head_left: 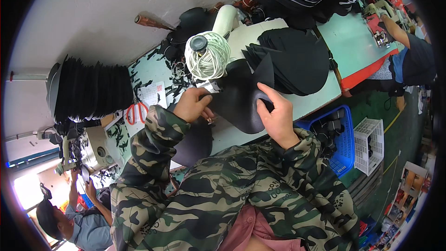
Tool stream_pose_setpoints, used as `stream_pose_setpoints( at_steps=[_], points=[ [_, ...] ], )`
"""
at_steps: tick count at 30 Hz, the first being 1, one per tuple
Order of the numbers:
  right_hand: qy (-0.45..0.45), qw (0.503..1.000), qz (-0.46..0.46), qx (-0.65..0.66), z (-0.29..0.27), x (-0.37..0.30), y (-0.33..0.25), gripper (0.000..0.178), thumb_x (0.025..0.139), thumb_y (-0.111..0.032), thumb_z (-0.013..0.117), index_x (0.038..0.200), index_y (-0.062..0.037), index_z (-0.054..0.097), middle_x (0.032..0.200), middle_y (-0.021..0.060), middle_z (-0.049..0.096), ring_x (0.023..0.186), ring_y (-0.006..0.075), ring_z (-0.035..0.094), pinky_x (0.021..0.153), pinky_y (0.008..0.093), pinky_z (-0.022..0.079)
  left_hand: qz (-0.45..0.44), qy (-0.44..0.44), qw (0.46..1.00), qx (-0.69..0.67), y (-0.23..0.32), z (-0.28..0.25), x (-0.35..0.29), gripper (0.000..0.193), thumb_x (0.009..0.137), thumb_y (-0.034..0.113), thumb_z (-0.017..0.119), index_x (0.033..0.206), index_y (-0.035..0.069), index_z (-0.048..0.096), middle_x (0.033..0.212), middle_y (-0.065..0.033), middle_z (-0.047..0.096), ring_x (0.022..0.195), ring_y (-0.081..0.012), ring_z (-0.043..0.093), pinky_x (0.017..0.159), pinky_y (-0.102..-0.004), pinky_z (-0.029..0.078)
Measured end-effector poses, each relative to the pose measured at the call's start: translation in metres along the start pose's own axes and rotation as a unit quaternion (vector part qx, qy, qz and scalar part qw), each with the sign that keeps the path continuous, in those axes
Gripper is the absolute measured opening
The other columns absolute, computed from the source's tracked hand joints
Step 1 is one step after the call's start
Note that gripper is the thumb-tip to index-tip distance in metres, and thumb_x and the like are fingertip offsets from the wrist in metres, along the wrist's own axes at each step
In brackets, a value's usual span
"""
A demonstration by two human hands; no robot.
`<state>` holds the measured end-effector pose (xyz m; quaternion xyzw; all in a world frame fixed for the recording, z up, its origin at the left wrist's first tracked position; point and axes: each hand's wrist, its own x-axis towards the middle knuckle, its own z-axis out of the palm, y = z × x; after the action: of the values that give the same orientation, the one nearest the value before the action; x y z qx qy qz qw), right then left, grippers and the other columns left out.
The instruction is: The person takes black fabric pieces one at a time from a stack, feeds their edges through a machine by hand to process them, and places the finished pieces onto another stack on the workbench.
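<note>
Both hands work nearer the wearer than the wound coil of whitish cord (214, 62), which serves as landmark. Right hand (278, 117) holds the right edge of a black sheet (239, 104), thumb and forefinger parted in a narrow curve. Left hand (191, 105) has its fingertips drawn together at the sheet's left edge; I cannot tell whether they grip it. Smooth and faintly glossy, the sheet bows gently, its rounded bottom edge below and to the right of the coil. Right of the coil, a fanned stack of matte black panels (297, 62) shows rounded outlines and pointed corners. Left and below it lie scissors with red loop handles (137, 113); farther left, black pieces (95, 93) stand packed in a ridged row. Well to its lower right sits a latticed blue plastic basket (344, 146).
</note>
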<state>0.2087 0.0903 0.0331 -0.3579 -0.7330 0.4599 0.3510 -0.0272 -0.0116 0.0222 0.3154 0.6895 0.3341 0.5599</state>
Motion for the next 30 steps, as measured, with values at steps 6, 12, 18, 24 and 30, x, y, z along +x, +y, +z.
stream_pose_setpoints(
  at_steps=[6,12,18,24,30],
  points=[
    [-0.014,0.998,-0.034,-0.048,-0.003,0.006,-0.002,0.034,0.080,0.002,0.062,0.114,0.0029,0.063,0.105,0.0215,0.068,0.095,0.0359,0.067,0.086,0.0349,0.052,-0.014,0.049,0.984,0.173,0.020,0.006,0.004,0.021,0.097,0.012,0.048,0.097,-0.007,0.059,0.060,-0.0120,0.062,0.042,-0.0179,0.062,0.039,-0.0280,0.047],
    [0.040,0.998,-0.032,-0.022,-0.046,0.032,-0.007,0.042,0.084,0.001,0.057,0.127,0.0029,0.056,0.119,0.0211,0.064,0.111,0.0286,0.064,0.094,0.0328,0.048,-0.007,0.045,0.994,0.097,0.009,0.012,0.009,0.025,0.094,0.012,0.048,0.080,-0.005,0.060,0.056,-0.0142,0.061,0.042,-0.0257,0.061,0.045,-0.0366,0.050],
    [0.199,0.972,-0.082,-0.098,-0.110,0.051,-0.044,0.039,0.087,0.009,0.048,0.125,0.0028,0.058,0.116,0.0174,0.066,0.112,0.0265,0.062,0.095,0.0367,0.048,0.129,0.072,0.761,0.632,-0.058,-0.042,-0.055,0.022,0.079,0.019,0.067,0.097,0.011,0.060,0.082,-0.0108,0.063,0.064,-0.0308,0.066,0.054,-0.0426,0.051],
    [-0.063,0.964,-0.155,-0.208,-0.055,0.029,0.012,0.029,0.079,-0.004,0.064,0.108,-0.0037,0.064,0.104,0.0142,0.067,0.093,0.0336,0.063,0.082,0.0410,0.051,0.118,-0.009,0.714,0.690,-0.105,-0.045,-0.069,0.007,0.082,0.016,0.060,0.087,0.012,0.062,0.083,-0.0083,0.059,0.064,-0.0283,0.067,0.053,-0.0431,0.051],
    [-0.366,0.926,-0.095,-0.008,-0.005,-0.014,0.025,0.034,0.078,-0.011,0.069,0.111,-0.0076,0.066,0.121,0.0168,0.061,0.108,0.0342,0.060,0.093,0.0400,0.048,0.075,-0.081,0.732,0.672,-0.064,-0.030,-0.076,0.009,0.083,0.019,0.061,0.083,0.010,0.064,0.078,-0.0099,0.064,0.072,-0.0300,0.067,0.066,-0.0446,0.049]
  ],
)
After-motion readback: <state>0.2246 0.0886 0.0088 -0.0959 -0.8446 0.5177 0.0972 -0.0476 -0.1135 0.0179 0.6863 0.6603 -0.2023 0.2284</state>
